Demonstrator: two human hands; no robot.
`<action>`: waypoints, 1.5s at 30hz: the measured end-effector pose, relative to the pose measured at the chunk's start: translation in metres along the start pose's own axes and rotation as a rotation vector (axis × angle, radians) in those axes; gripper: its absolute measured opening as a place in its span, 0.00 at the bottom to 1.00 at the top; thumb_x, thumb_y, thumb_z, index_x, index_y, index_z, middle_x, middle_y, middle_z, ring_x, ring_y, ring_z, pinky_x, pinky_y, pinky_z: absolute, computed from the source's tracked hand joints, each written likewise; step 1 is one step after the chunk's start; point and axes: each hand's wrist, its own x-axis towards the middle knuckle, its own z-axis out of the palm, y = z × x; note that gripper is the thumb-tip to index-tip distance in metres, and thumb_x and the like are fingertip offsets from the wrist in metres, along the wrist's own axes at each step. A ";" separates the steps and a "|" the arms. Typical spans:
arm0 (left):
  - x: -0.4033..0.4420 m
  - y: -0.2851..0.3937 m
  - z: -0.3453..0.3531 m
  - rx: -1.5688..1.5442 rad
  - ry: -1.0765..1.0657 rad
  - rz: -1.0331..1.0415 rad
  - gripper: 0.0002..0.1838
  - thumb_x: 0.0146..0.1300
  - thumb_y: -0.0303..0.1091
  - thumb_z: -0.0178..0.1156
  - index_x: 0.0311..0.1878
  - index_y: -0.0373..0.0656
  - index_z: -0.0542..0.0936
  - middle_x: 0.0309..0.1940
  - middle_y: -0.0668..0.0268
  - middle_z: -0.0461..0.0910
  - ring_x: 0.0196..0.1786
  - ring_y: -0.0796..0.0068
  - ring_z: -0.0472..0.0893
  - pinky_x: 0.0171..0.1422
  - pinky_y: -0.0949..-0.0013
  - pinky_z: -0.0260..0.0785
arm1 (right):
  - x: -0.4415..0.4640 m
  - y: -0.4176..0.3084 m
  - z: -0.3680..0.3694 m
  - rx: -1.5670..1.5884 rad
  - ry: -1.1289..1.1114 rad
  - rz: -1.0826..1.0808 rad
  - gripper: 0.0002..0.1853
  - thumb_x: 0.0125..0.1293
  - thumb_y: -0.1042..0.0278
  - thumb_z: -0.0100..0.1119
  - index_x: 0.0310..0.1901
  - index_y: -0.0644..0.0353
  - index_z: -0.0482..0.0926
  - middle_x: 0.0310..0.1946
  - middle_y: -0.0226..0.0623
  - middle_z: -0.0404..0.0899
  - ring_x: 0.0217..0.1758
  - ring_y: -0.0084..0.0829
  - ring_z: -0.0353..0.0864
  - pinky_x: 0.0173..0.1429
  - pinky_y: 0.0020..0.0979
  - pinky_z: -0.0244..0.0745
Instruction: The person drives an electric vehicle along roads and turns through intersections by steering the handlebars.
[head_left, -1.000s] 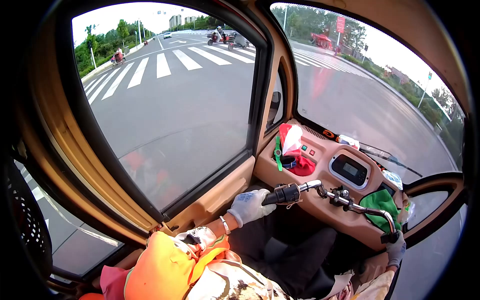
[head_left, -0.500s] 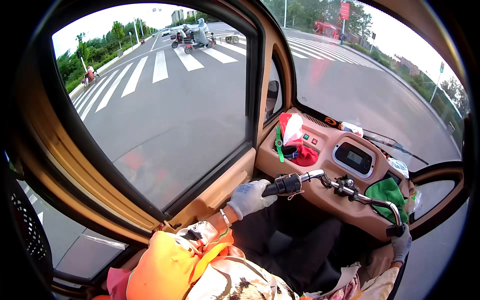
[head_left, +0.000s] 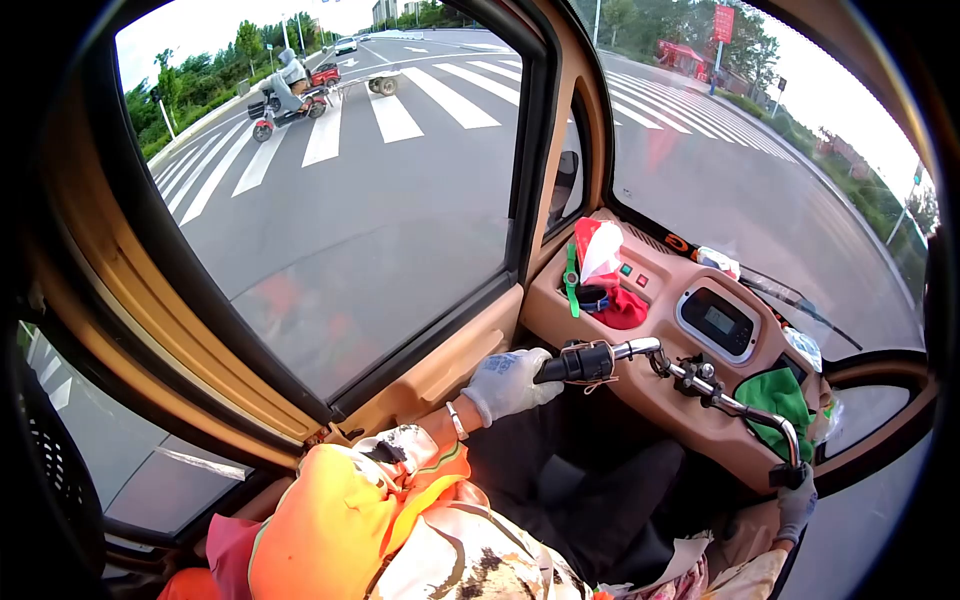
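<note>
My left hand (head_left: 508, 385), in a pale grey work glove, is wrapped round the left grip of a handlebar (head_left: 745, 408). My right hand (head_left: 797, 503), gloved too, is closed on the right grip at the lower right; its fingers are partly hidden. Chrome and black fittings sit along the bar between the hands. Behind the bar, a display panel (head_left: 717, 322) is set in the tan dashboard (head_left: 655, 375). A green cloth (head_left: 777, 408) lies near the right end. In the left dash pocket are a red cloth (head_left: 622, 308) and a green-strapped watch (head_left: 571, 278).
Past the side window (head_left: 400, 230), a rider on a scooter (head_left: 290, 95) crosses the striped crossing with a small wheeled trailer (head_left: 382, 84) close by. A white car (head_left: 346, 45) is farther up the road. A wiper (head_left: 805, 308) rests outside the windshield.
Outside, the scooter and trailer have moved left across the side window. The person seen at its left edge is no longer visible. Both hands keep their hold; the view has shifted slightly.
</note>
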 end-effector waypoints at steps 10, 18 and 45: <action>0.003 0.017 -0.007 0.038 0.031 0.017 0.22 0.62 0.52 0.71 0.50 0.47 0.86 0.42 0.56 0.88 0.46 0.49 0.87 0.51 0.53 0.78 | -0.009 -0.018 -0.004 -0.140 -0.010 0.048 0.25 0.56 0.70 0.68 0.58 0.52 0.82 0.43 0.48 0.88 0.48 0.52 0.88 0.52 0.43 0.81; 0.003 0.005 0.003 0.053 0.129 0.077 0.21 0.59 0.51 0.74 0.48 0.46 0.87 0.39 0.57 0.88 0.42 0.51 0.88 0.47 0.55 0.79 | -0.017 -0.060 -0.018 -0.246 -0.018 0.131 0.26 0.51 0.65 0.75 0.56 0.47 0.83 0.44 0.47 0.89 0.50 0.54 0.88 0.55 0.48 0.83; 0.000 -0.002 0.006 0.043 0.137 0.082 0.22 0.60 0.51 0.74 0.49 0.45 0.86 0.37 0.56 0.89 0.41 0.50 0.88 0.45 0.54 0.79 | -0.012 -0.065 -0.025 -0.243 -0.057 0.113 0.24 0.53 0.59 0.74 0.54 0.46 0.84 0.45 0.45 0.89 0.50 0.52 0.88 0.55 0.47 0.83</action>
